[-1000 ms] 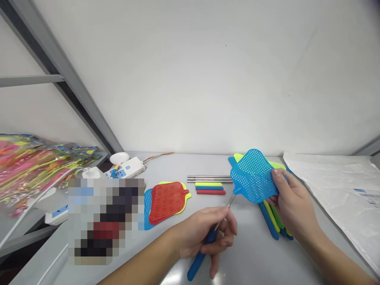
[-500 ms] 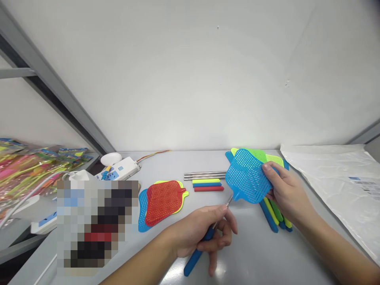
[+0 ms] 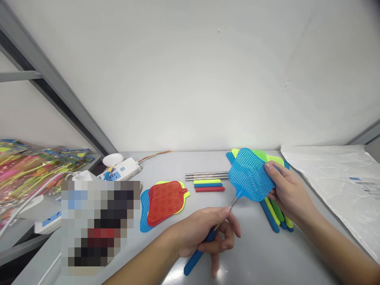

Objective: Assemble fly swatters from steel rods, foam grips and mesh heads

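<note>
My left hand (image 3: 208, 231) is closed around a thin metal rod (image 3: 233, 204) with a blue grip handle (image 3: 193, 262) at its lower end. Between thumb and fingers of my right hand (image 3: 286, 190) is the right edge of a blue fly swatter head (image 3: 251, 174), a mesh paddle. The rod's upper tip meets the short neck of that head; how deep it sits cannot be seen. Behind my right hand lie swatters with green and yellow heads (image 3: 274, 159), and several blue, yellow and green handles (image 3: 269, 215) stick out below.
Left of centre, a red swatter head (image 3: 166, 204) overlaps a blue and a yellow one. Bare metal rods (image 3: 204, 175) lie behind yellow, blue and red handles (image 3: 210, 189). A power strip (image 3: 126, 169) and bagged items (image 3: 29, 166) are at left, white packaging (image 3: 332, 186) at right.
The rod's tip, just short of the blue head's neck before, now meets it. The head has turned slightly, its neck lining up with the rod.
</note>
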Motion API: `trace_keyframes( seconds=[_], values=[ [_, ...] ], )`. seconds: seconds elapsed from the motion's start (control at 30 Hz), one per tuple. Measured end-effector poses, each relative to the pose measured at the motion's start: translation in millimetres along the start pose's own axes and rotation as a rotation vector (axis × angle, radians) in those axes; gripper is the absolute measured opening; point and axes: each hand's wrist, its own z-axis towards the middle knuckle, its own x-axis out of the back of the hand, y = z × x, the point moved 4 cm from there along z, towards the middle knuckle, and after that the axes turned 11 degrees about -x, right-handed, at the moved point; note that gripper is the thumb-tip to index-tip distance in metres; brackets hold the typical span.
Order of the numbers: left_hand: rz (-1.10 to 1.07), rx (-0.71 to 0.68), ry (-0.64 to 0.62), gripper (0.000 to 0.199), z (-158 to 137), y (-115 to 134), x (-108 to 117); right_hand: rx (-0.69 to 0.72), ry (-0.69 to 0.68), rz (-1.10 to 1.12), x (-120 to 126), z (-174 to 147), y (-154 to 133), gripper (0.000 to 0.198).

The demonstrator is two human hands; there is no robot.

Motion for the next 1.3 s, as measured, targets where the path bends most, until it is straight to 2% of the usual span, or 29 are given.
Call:
trace_keyframes(
  seconds=[0.33, 0.57, 0.87, 1.0, 1.07, 1.2, 1.3],
  values=[
    [0.017, 0.004, 0.027, 0.036, -5, 5, -1, -0.089, 0.01, -0.044, -12, -9, 6, 0.032],
    [0.117, -0.001, 0.078, 0.037, -3, 6, 2, -0.066, -0.007, -0.08, -17, -14, 1, 0.033],
    [0.024, 0.001, 0.013, 0.033, -4, 10, 2, -0.145, -0.048, 0.069, -16, -10, 4, 0.032],
    [-0.033, 0.008, 0.007, 0.034, -5, 9, 2, -0.197, -0.046, 0.172, -15, -11, 9, 0.041],
    [-0.048, 0.009, 0.011, 0.034, -5, 8, 2, -0.214, -0.107, 0.14, -19, -14, 14, 0.047],
    [-0.063, 0.046, 0.007, 0.036, -4, 6, 0, -0.185, -0.29, -0.062, -37, -25, 25, 0.048],
    [-0.117, 0.099, -0.056, 0.04, -3, 1, -2, -0.173, -0.312, -0.114, -48, -33, 33, 0.05]
  ],
)
